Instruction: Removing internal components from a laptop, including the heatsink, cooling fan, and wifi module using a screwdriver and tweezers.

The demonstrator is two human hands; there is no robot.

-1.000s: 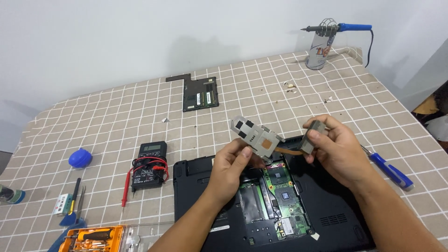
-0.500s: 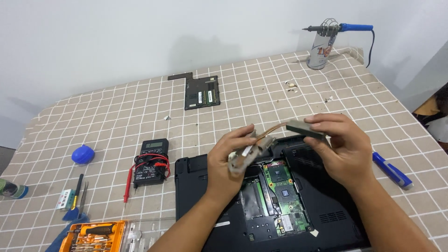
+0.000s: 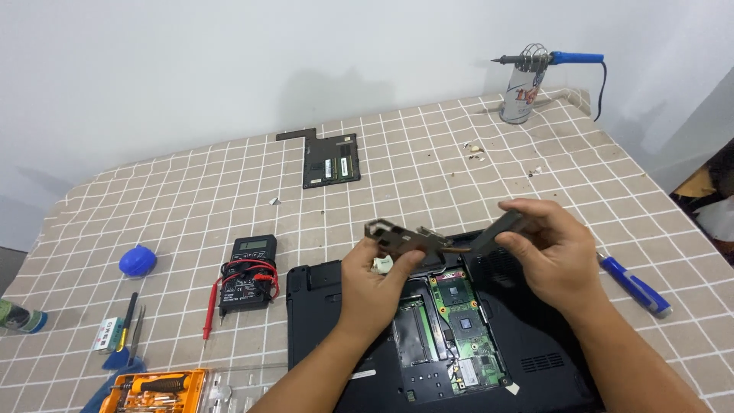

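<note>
My left hand and right hand are each closed on an end of what looks like a heatsink, above the laptop.

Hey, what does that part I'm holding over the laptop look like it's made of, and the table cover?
The heatsink part, held by the left hand and right hand, looks like dull grey metal, with a coppery pipe section. The table cover looks like soft fabric or vinyl: beige, white grid, wrinkled at the edges.

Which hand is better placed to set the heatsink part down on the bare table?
Probably the right hand: it grips the heatsink assembly nearest the bare table; the left hand hovers over the open laptop.
</note>
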